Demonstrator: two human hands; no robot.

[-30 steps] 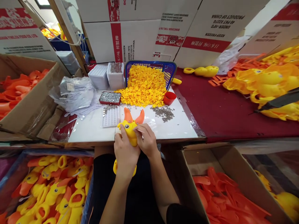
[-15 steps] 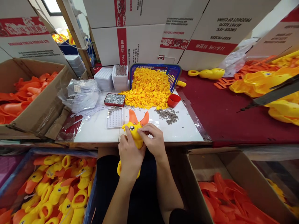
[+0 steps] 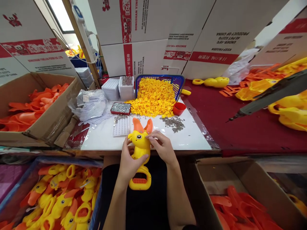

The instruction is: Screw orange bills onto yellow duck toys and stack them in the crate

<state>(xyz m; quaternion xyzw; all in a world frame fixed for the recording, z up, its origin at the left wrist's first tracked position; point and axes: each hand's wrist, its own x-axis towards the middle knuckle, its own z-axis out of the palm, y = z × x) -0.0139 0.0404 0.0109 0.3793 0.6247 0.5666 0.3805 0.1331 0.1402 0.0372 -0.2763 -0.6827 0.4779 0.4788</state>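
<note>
A yellow toy duck (image 3: 141, 150) with an open orange beak, a round eye and a looped handle is held upright at the table's front edge. My left hand (image 3: 129, 159) is wrapped round its body from the left, thumb across the front. Against the right side of the duck's head, my right hand (image 3: 161, 145) has thumb and forefinger pinched together; whatever is between them is too small to make out. Behind the duck are a white tray of small round discs (image 3: 120, 126) and a loose pile of small screws (image 3: 174, 123).
A blue basket (image 3: 181, 89) spills small yellow parts beside a red cup (image 3: 179, 108) and a red tray of metal pieces (image 3: 120, 108). At right hangs a dark screwdriver (image 3: 254, 103). A bin of toy ducks (image 3: 59, 198) and a carton of orange parts (image 3: 242, 204) flank my lap.
The duck has turned and tilted so its body and handle now show. My left hand has moved from the head down to the body. My right fingers stay at the head's right side.
</note>
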